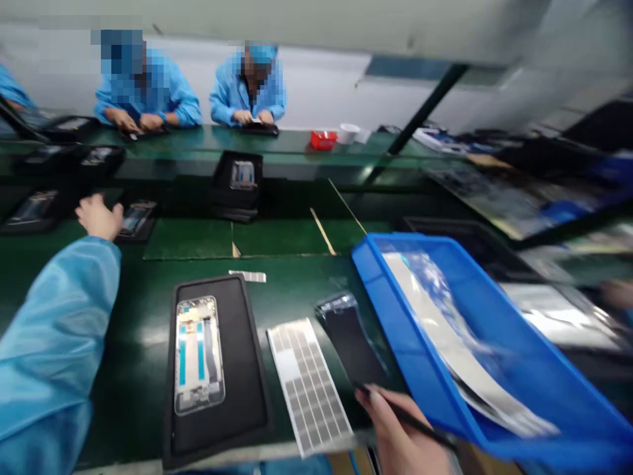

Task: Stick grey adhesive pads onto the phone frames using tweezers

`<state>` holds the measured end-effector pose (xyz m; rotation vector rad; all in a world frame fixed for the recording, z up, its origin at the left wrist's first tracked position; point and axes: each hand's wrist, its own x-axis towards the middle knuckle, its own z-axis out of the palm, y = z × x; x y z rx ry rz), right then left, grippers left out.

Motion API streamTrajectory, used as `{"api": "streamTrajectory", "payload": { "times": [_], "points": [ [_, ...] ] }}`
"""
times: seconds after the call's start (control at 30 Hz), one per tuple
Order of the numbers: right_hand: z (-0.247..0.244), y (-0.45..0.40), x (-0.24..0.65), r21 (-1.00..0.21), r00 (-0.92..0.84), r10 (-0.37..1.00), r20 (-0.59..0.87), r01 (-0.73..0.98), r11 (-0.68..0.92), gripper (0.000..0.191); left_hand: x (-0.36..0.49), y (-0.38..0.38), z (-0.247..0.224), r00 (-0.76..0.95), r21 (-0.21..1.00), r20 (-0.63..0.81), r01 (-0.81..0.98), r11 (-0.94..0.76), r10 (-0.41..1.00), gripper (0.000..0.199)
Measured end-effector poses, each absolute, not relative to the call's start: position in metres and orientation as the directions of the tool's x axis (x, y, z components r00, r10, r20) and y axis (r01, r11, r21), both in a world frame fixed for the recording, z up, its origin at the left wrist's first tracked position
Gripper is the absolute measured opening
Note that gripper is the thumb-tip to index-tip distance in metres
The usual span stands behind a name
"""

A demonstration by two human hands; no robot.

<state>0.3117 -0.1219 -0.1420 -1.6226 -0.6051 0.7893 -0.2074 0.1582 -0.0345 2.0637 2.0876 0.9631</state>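
Observation:
My left hand (100,218) is stretched out at the far left with its fingers apart. It is beside a black tray (143,232) that holds a phone frame; whether it touches the tray I cannot tell. My right hand (403,435), at the bottom edge, grips a slim black pen-like tool (420,424) pointing up and left. Left of that hand lies a white sheet of grey rectangular stickers (311,389). A black foam tray (237,369) directly before me carries a phone frame (200,356) with blue strips. A dark strip in clear plastic (351,340) lies beyond my right hand.
A blue bin (475,422) with pale strips and clear plastic stands at the right. Stacked black trays (237,198) sit farther back on the green bench (291,290). Co-workers in blue coats (148,92) work opposite, near a red box (323,140).

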Motion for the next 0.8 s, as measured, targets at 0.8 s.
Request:
{"api": "streamTrajectory", "payload": {
  "times": [0.8],
  "points": [
    [-0.152,-0.074,0.291,-0.939,-0.220,0.975,0.030,0.327,0.103,0.014,0.127,0.060,-0.105,0.780,0.358,-0.477,0.593,-0.721,0.404,0.038]
  ]
}}
